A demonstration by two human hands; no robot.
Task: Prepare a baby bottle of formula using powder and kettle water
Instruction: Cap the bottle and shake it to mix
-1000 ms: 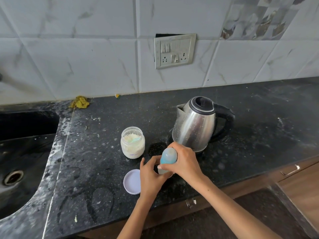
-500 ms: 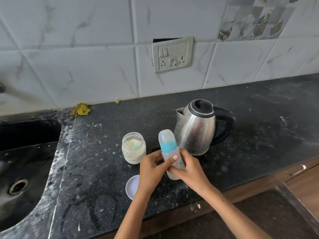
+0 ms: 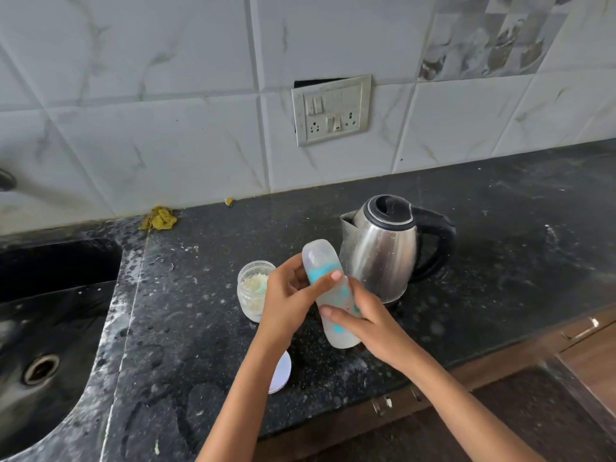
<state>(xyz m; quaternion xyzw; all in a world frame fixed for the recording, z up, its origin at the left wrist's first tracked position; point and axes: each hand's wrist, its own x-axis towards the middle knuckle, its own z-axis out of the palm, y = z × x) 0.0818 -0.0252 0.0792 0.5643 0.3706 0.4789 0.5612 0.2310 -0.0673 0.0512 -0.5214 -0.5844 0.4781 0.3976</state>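
The baby bottle was held tilted above the counter, just before the kettle; the right hand gripped its body to steady it; the left hand clasped the teal collar, apparently to unscrew it; the powder jar stood open alongside.

This is a home kitchen. A dark speckled stone table runs along a wall of white marble-look tiles, with a black sink and its drain set into the left end. A switch and socket plate sits on the wall above a steel electric kettle. Wooden drawer fronts with metal handles show under the near right edge.
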